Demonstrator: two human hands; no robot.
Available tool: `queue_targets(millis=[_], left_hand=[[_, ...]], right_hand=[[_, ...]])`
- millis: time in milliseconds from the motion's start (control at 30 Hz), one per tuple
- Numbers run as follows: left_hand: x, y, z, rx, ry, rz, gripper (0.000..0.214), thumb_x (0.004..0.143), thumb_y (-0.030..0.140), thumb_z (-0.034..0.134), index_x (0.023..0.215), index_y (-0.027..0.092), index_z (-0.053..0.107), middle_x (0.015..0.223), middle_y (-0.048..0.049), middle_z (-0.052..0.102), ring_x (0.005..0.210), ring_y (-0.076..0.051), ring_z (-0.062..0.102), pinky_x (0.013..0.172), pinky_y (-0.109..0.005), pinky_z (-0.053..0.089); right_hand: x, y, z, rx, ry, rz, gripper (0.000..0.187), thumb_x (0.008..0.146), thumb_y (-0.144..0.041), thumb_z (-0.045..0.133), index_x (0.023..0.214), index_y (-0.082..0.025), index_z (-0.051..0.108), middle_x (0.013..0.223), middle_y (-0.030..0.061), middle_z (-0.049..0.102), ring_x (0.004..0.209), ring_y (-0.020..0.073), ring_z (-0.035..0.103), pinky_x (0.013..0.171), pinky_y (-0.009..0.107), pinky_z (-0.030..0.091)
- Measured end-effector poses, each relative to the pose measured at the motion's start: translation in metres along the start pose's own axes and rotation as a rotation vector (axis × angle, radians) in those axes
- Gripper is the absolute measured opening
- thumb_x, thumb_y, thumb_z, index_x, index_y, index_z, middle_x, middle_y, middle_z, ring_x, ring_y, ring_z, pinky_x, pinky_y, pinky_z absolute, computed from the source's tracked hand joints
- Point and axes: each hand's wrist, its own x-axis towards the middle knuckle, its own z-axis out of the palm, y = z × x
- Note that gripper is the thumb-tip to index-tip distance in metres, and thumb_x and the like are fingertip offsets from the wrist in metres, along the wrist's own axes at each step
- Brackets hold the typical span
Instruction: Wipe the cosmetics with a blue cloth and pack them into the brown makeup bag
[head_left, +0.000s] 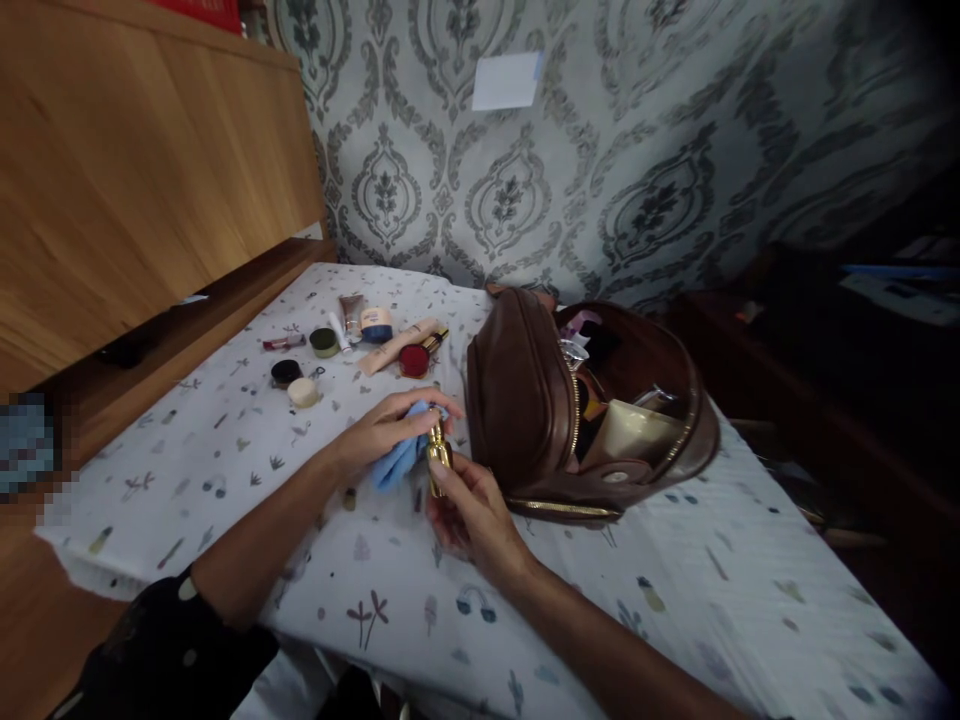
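My right hand (480,515) is closed around a small shiny gold bottle (439,452), held upright above the table. My left hand (386,425) grips a light blue cloth (399,464) and has its fingers at the bottle's top. Right of my hands lies an unzipped brown leather bag (517,385) with a cream pouch-like item (637,440) and other things inside. Beyond my left hand are a red round container (414,361), a peach tube (394,347) and a jar with a dark blue base (376,325).
A white patterned cloth (300,540) covers the table. Further left sit a green-lidded jar (324,343), a black jar (285,374), a cream round lid (303,392) and a reddish tube (283,342). A wooden cabinet (165,140) overhangs the left side; a papered wall (510,200) stands behind.
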Motion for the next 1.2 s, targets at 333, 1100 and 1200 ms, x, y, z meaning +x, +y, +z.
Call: queue_targets(millis=[333, 1100, 1200], left_hand=[[0.001, 0.007, -0.011, 0.278, 0.166, 0.063, 0.027, 0.080, 0.041, 0.070, 0.088, 0.016, 0.069, 0.076, 0.0003, 0.061, 0.066, -0.011, 0.052, 0.062, -0.021, 0.042], [0.002, -0.004, -0.008, -0.075, 0.116, -0.078, 0.036, 0.078, 0.043, 0.075, 0.100, 0.015, 0.069, 0.081, -0.0034, 0.068, 0.065, -0.012, 0.063, 0.059, -0.021, 0.050], [0.002, -0.009, 0.002, -0.181, 0.106, -0.090, 0.044, 0.082, 0.047, 0.070, 0.113, 0.017, 0.065, 0.083, -0.0037, 0.067, 0.059, -0.011, 0.061, 0.053, -0.020, 0.050]], right_hand=[[0.003, 0.008, 0.000, 0.027, 0.021, -0.076, 0.047, 0.073, -0.059, 0.076, 0.073, -0.019, 0.049, 0.059, -0.0044, 0.062, 0.039, 0.0061, 0.050, 0.035, 0.016, 0.030], [0.000, 0.001, 0.001, 0.169, -0.043, -0.032, 0.042, 0.075, -0.057, 0.075, 0.083, -0.019, 0.058, 0.073, -0.0005, 0.064, 0.053, 0.0090, 0.056, 0.040, 0.018, 0.031], [0.002, 0.003, 0.002, 0.178, 0.006, -0.053, 0.044, 0.070, -0.057, 0.079, 0.081, -0.018, 0.063, 0.072, -0.0023, 0.058, 0.054, 0.0077, 0.053, 0.039, 0.017, 0.031]])
